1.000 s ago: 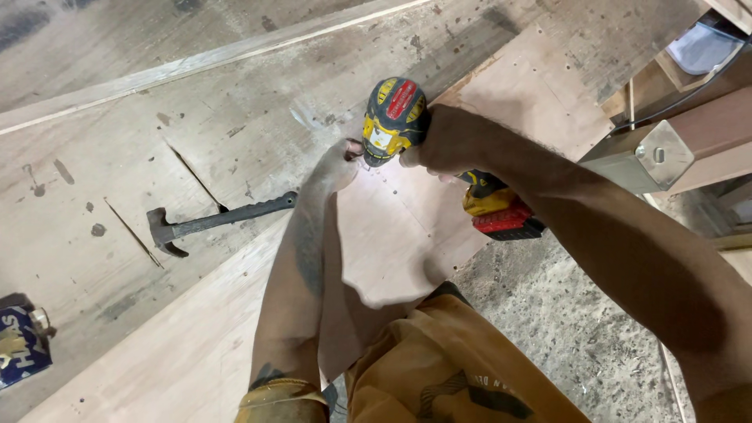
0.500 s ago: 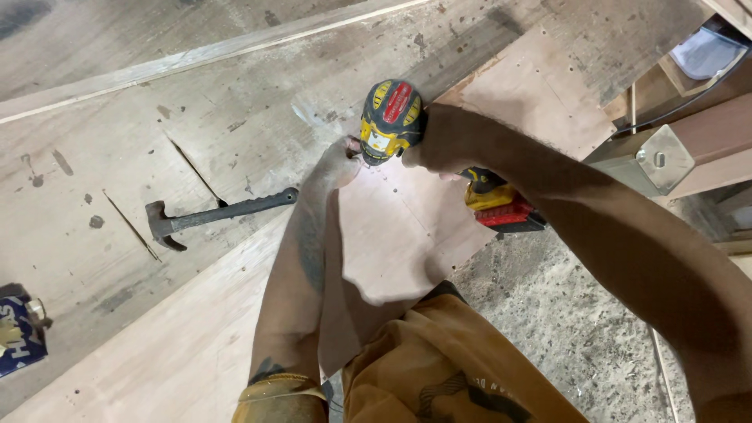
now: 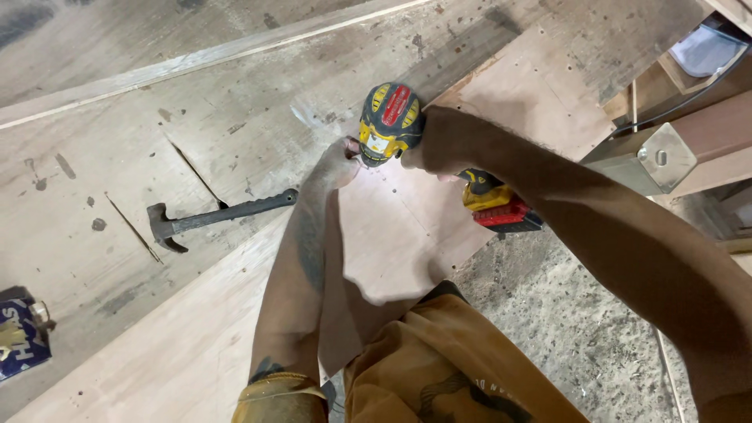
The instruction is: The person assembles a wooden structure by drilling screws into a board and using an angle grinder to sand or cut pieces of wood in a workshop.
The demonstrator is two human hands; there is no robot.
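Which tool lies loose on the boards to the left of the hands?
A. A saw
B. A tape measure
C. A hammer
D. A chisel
C. A dark hammer lies flat on the boards, apart from the left hand, while the right hand grips the yellow drill.

Worn, stained plywood sheets (image 3: 196, 102) meet gritty concrete floor (image 3: 580, 329), timber framing (image 3: 705, 133) at right.
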